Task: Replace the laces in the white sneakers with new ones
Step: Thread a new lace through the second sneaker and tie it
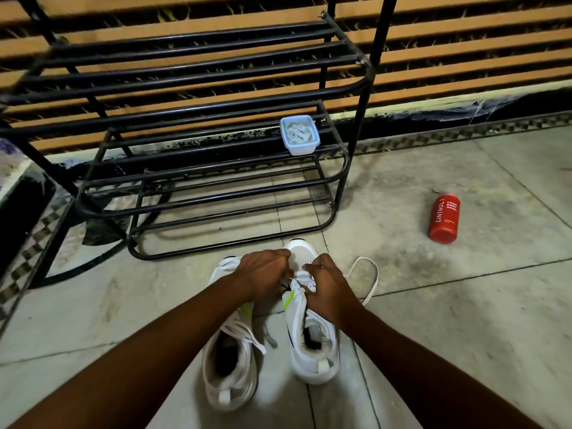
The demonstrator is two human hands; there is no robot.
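The right sneaker [312, 335] stands on the floor just in front of the black rack [216, 168], and both my hands curl over its eyelets: my left hand [266, 270] and right hand [328, 286] each pinch its white lace [371, 283], which loops out rightward. The left sneaker [229, 360] sits just beside it. A lidded box [299, 135] rests on the rack; a red bottle [443, 218] lies right of it.

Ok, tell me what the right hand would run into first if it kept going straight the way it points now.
The right hand points forward and leftward over the right white sneaker, so it would probably meet the left hand first; depth is hard to judge here.
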